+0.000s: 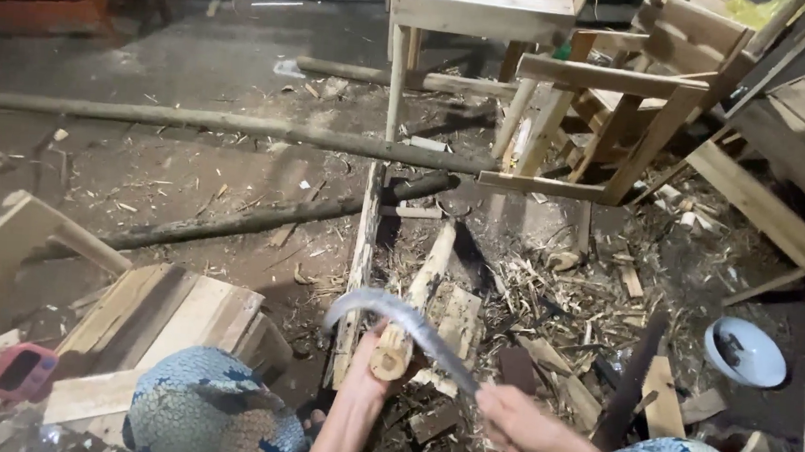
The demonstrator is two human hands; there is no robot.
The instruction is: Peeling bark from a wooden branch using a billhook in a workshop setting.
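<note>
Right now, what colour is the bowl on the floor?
The bowl is white with a pale blue tint, seen in the head view, right of the person's hands.

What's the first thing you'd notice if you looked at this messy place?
The curved sickle blade at bottom centre, held in the right hand and laid across the end of a pale peeled stick that the left hand holds. Wood chips litter the floor around them. Behind, unpainted wooden chairs crowd the top right, and long dark poles lie across the floor.
</note>
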